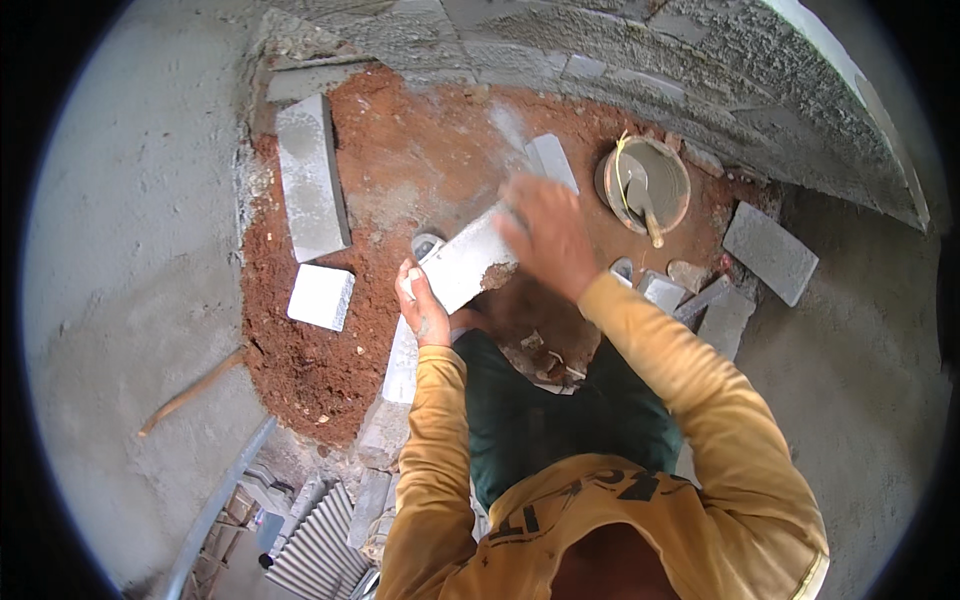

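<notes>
My left hand grips the near left end of a pale grey lightweight block, its thumb lying on the face. The block is held slantwise in front of my knees, with a brown crumbly patch along its right edge. Over the block's far right end is my right hand, smeared by motion. Its fingers are too blurred to show whether they hold anything. Beyond it, a smaller block piece rests on the reddish soil.
A mortar bucket with a wooden-handled trowel stands at the far right. A long block and a square piece lie on the left. More blocks lie at right. A rough block wall curves behind.
</notes>
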Motion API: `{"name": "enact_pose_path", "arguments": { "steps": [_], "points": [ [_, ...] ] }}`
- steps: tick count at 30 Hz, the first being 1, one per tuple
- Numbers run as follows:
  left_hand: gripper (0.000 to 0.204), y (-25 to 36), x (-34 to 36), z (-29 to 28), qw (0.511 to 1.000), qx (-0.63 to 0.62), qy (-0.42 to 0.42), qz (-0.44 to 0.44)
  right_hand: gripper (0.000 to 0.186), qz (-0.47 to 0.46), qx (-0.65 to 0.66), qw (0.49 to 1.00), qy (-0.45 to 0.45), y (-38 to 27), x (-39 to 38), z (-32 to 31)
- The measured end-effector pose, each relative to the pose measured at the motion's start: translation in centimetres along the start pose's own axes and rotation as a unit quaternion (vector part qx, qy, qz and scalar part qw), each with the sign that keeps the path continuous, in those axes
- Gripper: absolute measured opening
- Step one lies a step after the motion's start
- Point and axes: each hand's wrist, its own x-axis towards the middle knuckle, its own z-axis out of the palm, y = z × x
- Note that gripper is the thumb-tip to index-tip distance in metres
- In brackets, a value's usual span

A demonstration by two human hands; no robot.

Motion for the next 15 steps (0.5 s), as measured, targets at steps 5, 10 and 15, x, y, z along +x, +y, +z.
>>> {"name": "enact_pose_path", "arguments": {
  "steps": [5,10,15],
  "points": [
    [0.051,-0.6,-0.1,0.1,1.000,0.002,0.012,-0.015,0.028,-0.214,-0.095,0.968,-0.094,-2.4,-4.9,-0.6],
    [0.049,-0.8,0.6,-0.3,1.000,-0.006,-0.010,-0.016,0.025,-0.238,-0.110,0.960,-0.101,-1.8,-5.3,0.6],
    [0.045,-0.9,0.4,-0.4,0.999,0.001,-0.008,-0.034,0.018,-0.283,-0.097,0.947,-0.119,-1.2,-4.8,0.0]
  ]
}}
